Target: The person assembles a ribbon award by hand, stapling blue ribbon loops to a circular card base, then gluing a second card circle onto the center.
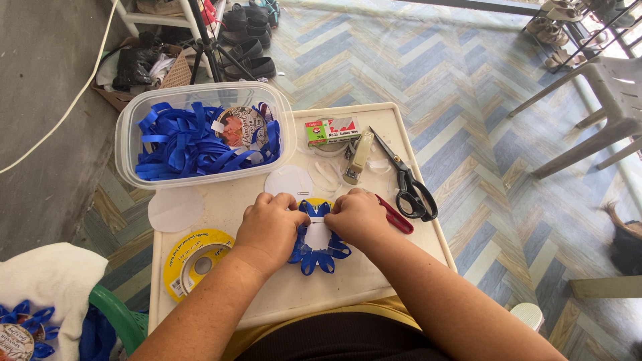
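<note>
Near the centre of the frame, both hands press down on a blue ribbon rosette (314, 249) that lies flat on the cream worktop (374, 274). The left hand (269, 230) covers its left side with fingers curled down onto the loops; the right hand (359, 217) does the same on the right, fingers bent and closed against the ribbon and the white paper disc (317, 234) at its middle. Neither hand lifts the piece; both pin it in place.

The rosette looks light and floppy: thin satin-like loops that would slip and spring apart if taken by one petal. The stiffer white centre, where the loops meet, seems the safest place to grip, with the rest supported from beneath.

Just right of the right hand a red-handled tool (396, 215) pokes out, and beyond it lie black-handled scissors (409, 187). Above the hands sit a stapler (357, 157), a small box of staples (332, 130) and another white paper circle (289, 182). In the upper left a clear plastic tub (134, 127) holds a heap of blue ribbon (177, 144). A yellow tape roll (194, 261) lies at the lower left of the worktop, touching the left wrist's side.
</note>
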